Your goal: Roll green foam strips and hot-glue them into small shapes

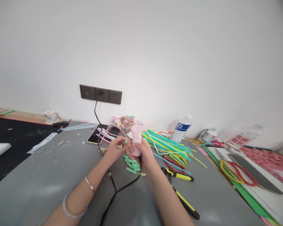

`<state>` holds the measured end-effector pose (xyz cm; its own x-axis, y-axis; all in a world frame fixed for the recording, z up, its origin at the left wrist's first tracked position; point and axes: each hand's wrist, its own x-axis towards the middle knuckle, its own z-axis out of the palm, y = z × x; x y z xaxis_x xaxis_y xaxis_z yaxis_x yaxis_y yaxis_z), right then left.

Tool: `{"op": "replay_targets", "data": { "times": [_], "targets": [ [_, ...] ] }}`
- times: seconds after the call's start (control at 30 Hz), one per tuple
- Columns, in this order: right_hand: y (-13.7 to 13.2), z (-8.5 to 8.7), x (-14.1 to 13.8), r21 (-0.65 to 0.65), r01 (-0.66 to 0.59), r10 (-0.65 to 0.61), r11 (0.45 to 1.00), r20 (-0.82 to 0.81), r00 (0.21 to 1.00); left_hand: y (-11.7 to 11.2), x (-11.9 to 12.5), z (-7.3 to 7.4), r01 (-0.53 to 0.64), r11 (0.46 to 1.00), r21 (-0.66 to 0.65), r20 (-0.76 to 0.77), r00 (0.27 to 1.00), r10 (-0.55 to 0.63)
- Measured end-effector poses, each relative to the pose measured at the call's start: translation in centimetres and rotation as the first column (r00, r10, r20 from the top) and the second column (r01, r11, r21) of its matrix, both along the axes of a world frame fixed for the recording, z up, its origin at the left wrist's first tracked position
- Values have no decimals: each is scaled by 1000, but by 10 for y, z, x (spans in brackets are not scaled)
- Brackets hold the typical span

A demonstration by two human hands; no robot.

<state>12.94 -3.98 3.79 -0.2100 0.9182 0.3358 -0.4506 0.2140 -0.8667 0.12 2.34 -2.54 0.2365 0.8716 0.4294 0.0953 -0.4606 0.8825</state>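
My right hand is wrapped round the handle of a pink hot glue gun, whose black cord hangs down from the grip. Just left of the gun, my left hand is closed, with a small green and yellow piece at its fingertips. The fingers partly hide this piece. Under the hands lie several short green pieces on the grey mat. Behind the gun is a blurred heap of small colourful pieces.
Coloured pipe cleaners and yellow-black pliers lie to the right. A bottle stands by the wall. Scissors rest on papers at far right. A phone lies behind my left hand. One plug sits in the wall socket.
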Motion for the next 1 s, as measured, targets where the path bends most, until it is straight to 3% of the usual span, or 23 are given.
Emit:
{"op": "replay_targets", "data": {
  "times": [0.2,0.33,0.6,1.0],
  "targets": [
    [-16,-36,59,-104,109,-106,989,33,994,-4,-2,10,11,1000,10,8,1000,-12],
    [-19,-45,79,-147,74,-66,986,59,996,-6,-2,11,48,999,-12,39,998,-47],
    [-21,-50,78,-135,-57,72,989,105,992,-7,-1,9,71,997,-2,44,997,-71],
    [-27,-47,76,-184,-48,83,982,189,978,-8,-1,8,49,997,53,-3,999,-49]
  ]
}}
